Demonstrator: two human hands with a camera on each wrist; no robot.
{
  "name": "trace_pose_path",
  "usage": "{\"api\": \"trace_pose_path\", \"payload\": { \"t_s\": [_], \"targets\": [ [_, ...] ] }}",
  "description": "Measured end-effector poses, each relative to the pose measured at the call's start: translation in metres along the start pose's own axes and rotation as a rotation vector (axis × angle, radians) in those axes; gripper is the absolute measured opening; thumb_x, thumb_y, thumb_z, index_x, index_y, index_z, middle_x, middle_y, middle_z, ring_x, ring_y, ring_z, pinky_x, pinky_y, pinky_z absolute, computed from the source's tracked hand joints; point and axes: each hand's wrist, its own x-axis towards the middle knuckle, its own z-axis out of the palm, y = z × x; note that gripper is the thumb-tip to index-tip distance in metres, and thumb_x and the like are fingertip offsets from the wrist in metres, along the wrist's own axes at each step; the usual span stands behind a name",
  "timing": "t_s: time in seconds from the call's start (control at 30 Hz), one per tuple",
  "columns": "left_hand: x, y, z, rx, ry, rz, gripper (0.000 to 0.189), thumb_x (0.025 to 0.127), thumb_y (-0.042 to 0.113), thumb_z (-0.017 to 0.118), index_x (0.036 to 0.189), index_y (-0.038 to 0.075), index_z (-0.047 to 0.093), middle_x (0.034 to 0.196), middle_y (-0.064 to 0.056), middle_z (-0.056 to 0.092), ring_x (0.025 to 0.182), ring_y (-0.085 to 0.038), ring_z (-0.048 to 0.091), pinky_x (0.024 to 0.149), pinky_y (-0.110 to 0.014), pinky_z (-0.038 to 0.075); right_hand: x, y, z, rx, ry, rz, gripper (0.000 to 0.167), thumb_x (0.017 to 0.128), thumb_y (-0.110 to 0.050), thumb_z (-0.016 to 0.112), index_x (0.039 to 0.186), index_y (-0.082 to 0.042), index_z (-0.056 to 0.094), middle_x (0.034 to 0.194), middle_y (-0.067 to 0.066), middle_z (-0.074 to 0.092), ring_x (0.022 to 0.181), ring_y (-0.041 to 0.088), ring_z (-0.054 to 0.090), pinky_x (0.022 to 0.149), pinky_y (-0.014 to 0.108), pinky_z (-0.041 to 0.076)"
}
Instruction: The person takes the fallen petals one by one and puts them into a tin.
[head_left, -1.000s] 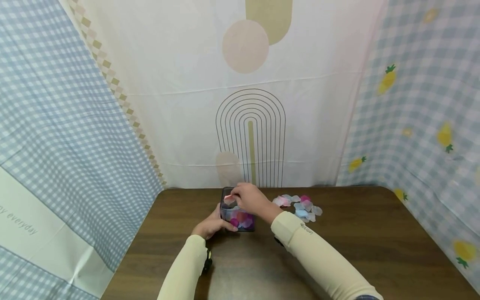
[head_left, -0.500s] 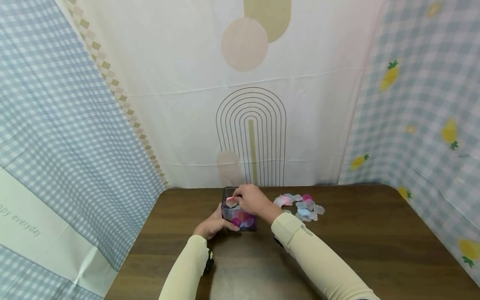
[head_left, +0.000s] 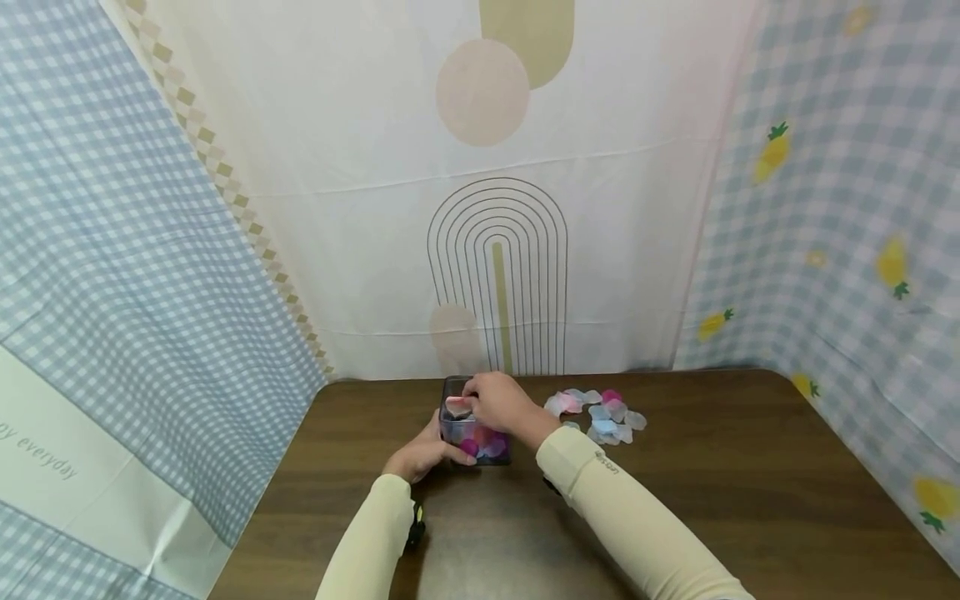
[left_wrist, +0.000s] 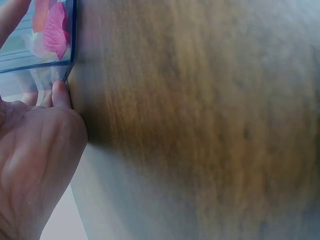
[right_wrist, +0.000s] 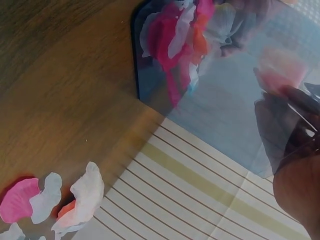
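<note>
A clear plastic box [head_left: 454, 387] stands on the table, its lower part filled with pink, purple and orange fabric petals [head_left: 491, 447]. My left hand [head_left: 420, 456] holds it from the left, thumb along the front wall and fingers around the side. In the left wrist view those fingers [left_wrist: 61, 94] press against the box's lower edge. My right hand [head_left: 501, 404] reaches over the open top and pinches a pale pink petal [head_left: 457, 406] at its fingertips. Through the wall in the right wrist view, this petal [right_wrist: 282, 70] appears inside the box, above the heaped ones.
Loose white, pale blue and pink petals [head_left: 606, 423] lie on the brown wooden table [head_left: 720, 467], right of the box. A white patterned cloth [head_left: 360, 275] hangs behind the table's far edge. Checked cloths [head_left: 840, 208] hang at both sides.
My right hand has sunk slightly with the pale pink petal, lower into the box. My left hand keeps its hold on the box, and the head view has shifted a little.
</note>
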Motion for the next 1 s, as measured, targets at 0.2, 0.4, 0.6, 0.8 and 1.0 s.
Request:
{"api": "trace_pose_path", "payload": {
  "t_s": [0.2, 0.4, 0.6, 0.8, 1.0],
  "targets": [
    [-0.0032, 0.0009, 0.0000, 0.007, 0.006, -0.011, 0.106, 0.074, -0.006, 0.089, 0.155, 0.017, 0.025, 0.159, -0.018, 0.048, 0.135, -0.030, 0.058, 0.113, -0.038, 0.046, 0.0011, -0.0027, 0.0009, -0.021, -0.011, 0.013, 0.017, 0.103, -0.020, 0.066, 0.107, -0.015, 0.082, 0.109, 0.002, 0.081, 0.105, 0.023, 0.075, 0.098, 0.041, 0.060],
    [-0.0026, 0.0002, 0.0006, 0.003, 0.007, -0.011, 0.107, 0.074, -0.006, 0.089, 0.156, 0.014, 0.023, 0.158, -0.018, 0.050, 0.133, -0.028, 0.059, 0.116, -0.041, 0.045, 0.0007, -0.0032, 0.0005, -0.007, -0.030, 0.025, 0.023, 0.106, -0.021, 0.064, 0.118, -0.011, 0.080, 0.117, 0.005, 0.081, 0.113, 0.025, 0.075, 0.102, 0.043, 0.059],
    [-0.0012, -0.0004, 0.0006, 0.015, 0.027, -0.017, 0.108, 0.073, -0.004, 0.090, 0.157, 0.010, 0.023, 0.151, -0.018, 0.055, 0.128, -0.026, 0.059, 0.116, -0.041, 0.043, 0.0012, -0.0025, -0.0004, -0.004, -0.033, 0.020, 0.025, 0.106, -0.021, 0.063, 0.120, -0.009, 0.079, 0.119, 0.006, 0.081, 0.114, 0.025, 0.075, 0.103, 0.043, 0.059],
    [-0.0009, -0.0010, 0.0005, 0.012, 0.033, -0.021, 0.112, 0.074, -0.003, 0.090, 0.160, 0.010, 0.020, 0.149, -0.017, 0.056, 0.128, -0.025, 0.058, 0.120, -0.045, 0.039, 0.0011, -0.0020, 0.0012, -0.004, -0.032, 0.026, 0.024, 0.105, -0.022, 0.064, 0.119, -0.010, 0.080, 0.118, 0.005, 0.082, 0.113, 0.025, 0.076, 0.101, 0.043, 0.060],
    [-0.0015, -0.0005, 0.0012, 0.008, 0.034, -0.022, 0.113, 0.074, -0.003, 0.090, 0.161, 0.010, 0.019, 0.150, -0.018, 0.056, 0.128, -0.026, 0.058, 0.119, -0.046, 0.039, 0.0004, -0.0022, 0.0013, -0.001, -0.033, 0.036, 0.025, 0.106, -0.022, 0.063, 0.120, -0.010, 0.080, 0.119, 0.005, 0.081, 0.113, 0.025, 0.075, 0.102, 0.044, 0.060]
  ]
}}
